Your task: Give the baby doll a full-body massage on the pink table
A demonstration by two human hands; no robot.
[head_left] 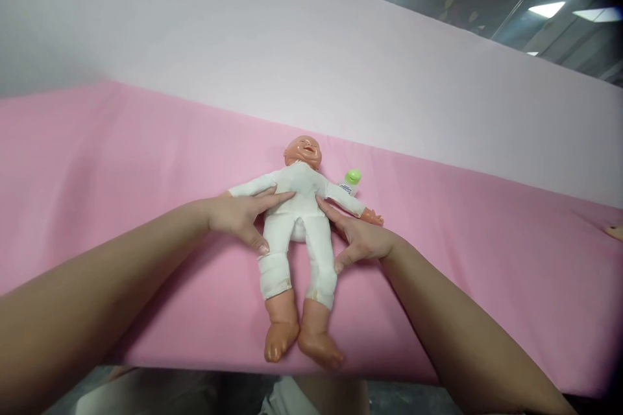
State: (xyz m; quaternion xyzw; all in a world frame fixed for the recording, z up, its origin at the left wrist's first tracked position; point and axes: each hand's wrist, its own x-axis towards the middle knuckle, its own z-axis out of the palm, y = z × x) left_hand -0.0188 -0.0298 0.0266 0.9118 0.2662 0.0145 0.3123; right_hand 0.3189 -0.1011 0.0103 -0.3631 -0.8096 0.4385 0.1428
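A baby doll [304, 198] is lying mid-frame, long axis running top to bottom. Left hand [237, 213] and right hand [363, 238] are bracketing its torso, spread, unclenched.

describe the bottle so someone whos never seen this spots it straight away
On the pink surface, find the doll lying face up in white. Just beyond its arm on the picture's right is the bottle, partly hidden by that arm; its green cap sets it apart from the white-clad doll.
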